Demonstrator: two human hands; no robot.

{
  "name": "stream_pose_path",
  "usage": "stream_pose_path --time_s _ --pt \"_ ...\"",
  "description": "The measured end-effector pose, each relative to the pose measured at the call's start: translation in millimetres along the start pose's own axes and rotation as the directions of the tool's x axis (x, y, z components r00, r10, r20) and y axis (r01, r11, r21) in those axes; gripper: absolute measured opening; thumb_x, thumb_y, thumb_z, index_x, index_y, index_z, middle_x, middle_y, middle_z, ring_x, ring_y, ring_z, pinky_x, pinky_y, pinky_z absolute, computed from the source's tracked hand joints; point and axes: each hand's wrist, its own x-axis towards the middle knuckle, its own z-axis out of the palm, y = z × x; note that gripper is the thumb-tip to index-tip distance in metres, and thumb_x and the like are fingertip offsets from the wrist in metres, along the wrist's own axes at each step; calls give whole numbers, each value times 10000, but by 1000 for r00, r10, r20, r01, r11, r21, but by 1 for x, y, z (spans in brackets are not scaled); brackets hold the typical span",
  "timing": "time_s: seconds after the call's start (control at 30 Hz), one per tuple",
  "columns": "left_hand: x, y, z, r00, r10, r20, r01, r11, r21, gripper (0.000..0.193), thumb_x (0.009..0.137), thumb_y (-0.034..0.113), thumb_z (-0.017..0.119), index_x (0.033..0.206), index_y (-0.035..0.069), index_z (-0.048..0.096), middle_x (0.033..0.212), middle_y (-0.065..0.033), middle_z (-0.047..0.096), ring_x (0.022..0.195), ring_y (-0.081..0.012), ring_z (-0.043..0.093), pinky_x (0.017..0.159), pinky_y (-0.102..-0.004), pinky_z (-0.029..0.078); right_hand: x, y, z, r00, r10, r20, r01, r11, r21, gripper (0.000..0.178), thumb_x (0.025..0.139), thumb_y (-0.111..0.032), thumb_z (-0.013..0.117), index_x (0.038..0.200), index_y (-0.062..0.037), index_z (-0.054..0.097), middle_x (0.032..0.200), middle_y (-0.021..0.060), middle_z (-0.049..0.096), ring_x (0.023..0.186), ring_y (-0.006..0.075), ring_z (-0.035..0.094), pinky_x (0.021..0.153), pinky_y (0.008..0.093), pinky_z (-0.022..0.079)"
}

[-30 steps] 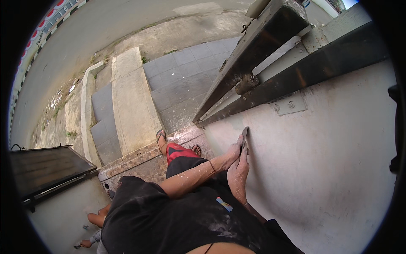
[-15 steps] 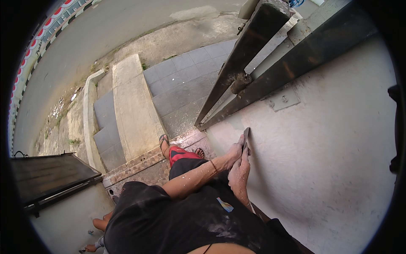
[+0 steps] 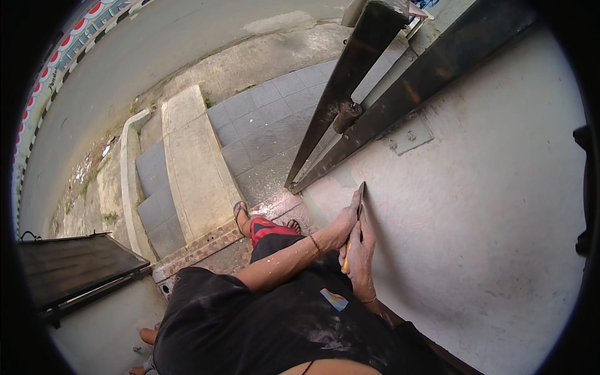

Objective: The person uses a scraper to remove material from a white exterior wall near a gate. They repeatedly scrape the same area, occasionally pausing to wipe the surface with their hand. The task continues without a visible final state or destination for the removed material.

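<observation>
A putty knife [image 3: 362, 191] with a thin metal blade and a yellow handle stands edge-on to me, close to the pale plastered wall [image 3: 462, 219] on my right. My right hand [image 3: 360, 247] is wrapped round its handle, whose yellow end shows below the palm. Against the blade lies my left hand [image 3: 342, 225], closed on the tool, with a finger reaching up beside the metal. White dust coats both hands. Whether the blade's edge touches the wall cannot be told from here.
Dark metal gate frames [image 3: 431, 75] with a hinge [image 3: 347, 117] rise ahead-right, beside a plate [image 3: 412, 136] on the wall. Tiled steps [image 3: 269, 103] and a concrete ramp [image 3: 195, 159] lead to the road. A dark metal panel [image 3: 81, 262] stands left; another person's limb [image 3: 148, 335] shows lower left.
My right hand has turned, so the yellow handle now shows. The blade looks narrower and sits slightly further left and up in the picture. Less of the other person is visible.
</observation>
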Motion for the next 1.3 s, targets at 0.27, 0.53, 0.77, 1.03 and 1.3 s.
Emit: stream_pose_path --time_s 0.27,0.53,0.77,1.03,1.3 --pt "4 1 2 999 -41 18 42 998 -35 650 974 683 326 910 71 538 808 -60 537 727 -183 503 667 -363 462 0 -6 -3 1000 15 27 -15 1000 -10 439 1052 -82 350 1485 -8 375 1016 109 645 430 49 421 350 224 350" --pt "0 1 6 998 -66 3 66 994 -90 648 973 684 326 930 79 553 835 -69 552 738 -190 519 675 -372 472 3 -5 -7 998 47 40 -46 999 -20 439 1063 -122 357 1487 -12 375 857 84 622 413 53 413 344 225 349" --pt "11 3 3 998 -66 -3 65 994 -93 626 992 658 301 843 88 514 731 -46 517 686 -181 494 620 -374 454 3 -12 -2 999 18 38 -18 1000 3 442 1055 -101 331 1489 -30 377 801 82 582 382 63 390 318 234 337" --pt "17 -4 1 998 -64 -19 62 996 -71 614 991 657 308 811 99 490 707 -32 488 656 -176 476 605 -336 442 -1 -14 -2 999 11 53 -9 999 -52 459 1050 -98 321 1503 -30 344 883 113 586 388 74 409 325 250 343" --pt "7 3 5 997 -61 36 64 993 -96 619 988 661 315 824 93 499 705 -37 500 650 -176 481 597 -343 445 -4 -16 -5 997 37 67 -37 999 4 456 1059 -123 313 1505 -34 341 675 46 507 358 76 388 317 251 339"
